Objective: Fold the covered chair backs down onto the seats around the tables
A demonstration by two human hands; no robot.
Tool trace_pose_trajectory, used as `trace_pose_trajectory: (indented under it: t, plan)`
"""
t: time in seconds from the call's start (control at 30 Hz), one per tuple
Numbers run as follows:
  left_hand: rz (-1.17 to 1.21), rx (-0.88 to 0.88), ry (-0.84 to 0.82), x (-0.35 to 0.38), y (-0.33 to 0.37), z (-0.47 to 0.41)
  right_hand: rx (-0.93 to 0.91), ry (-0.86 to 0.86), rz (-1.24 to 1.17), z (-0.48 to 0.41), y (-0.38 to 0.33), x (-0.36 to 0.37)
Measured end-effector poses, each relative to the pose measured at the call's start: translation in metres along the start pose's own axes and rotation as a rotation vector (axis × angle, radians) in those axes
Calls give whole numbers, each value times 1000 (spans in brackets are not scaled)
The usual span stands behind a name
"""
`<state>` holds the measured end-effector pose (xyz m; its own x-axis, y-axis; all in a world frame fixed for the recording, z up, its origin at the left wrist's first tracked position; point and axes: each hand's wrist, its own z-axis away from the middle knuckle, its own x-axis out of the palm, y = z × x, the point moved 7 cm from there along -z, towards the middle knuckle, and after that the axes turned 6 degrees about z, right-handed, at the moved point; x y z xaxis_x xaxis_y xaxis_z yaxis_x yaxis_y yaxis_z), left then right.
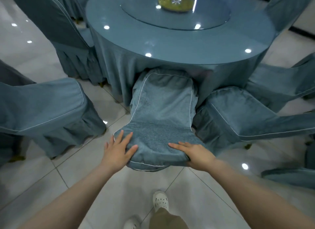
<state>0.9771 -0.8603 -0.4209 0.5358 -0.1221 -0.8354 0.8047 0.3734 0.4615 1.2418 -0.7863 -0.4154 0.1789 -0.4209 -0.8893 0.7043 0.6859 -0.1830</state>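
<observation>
Far left, I note one covered chair [51, 24] with its back upright beside the round table [170, 46]. Near left, a second chair [42, 106] shows a flat covered top. My left hand [119, 150] lies flat, fingers spread wide, holding nothing, on the near left corner of the centre chair [162, 109]. That chair's covered back lies low, its far end tucked under the table edge. My right hand [196, 153] rests with straight fingers on the near right corner, gripping nothing I can see; its thumb is hidden. Just right of it, another chair [247, 112] lies flat.
</observation>
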Motion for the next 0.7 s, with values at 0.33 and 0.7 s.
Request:
trace_pose_trajectory:
  t: [0.33, 0.7]
  plan:
    - [-253, 353, -92, -37, 29, 30, 120, 49, -19, 38, -29, -27]
    - [-495, 479, 5, -69, 42, 41, 247, 55, -106, 66, -45, -43]
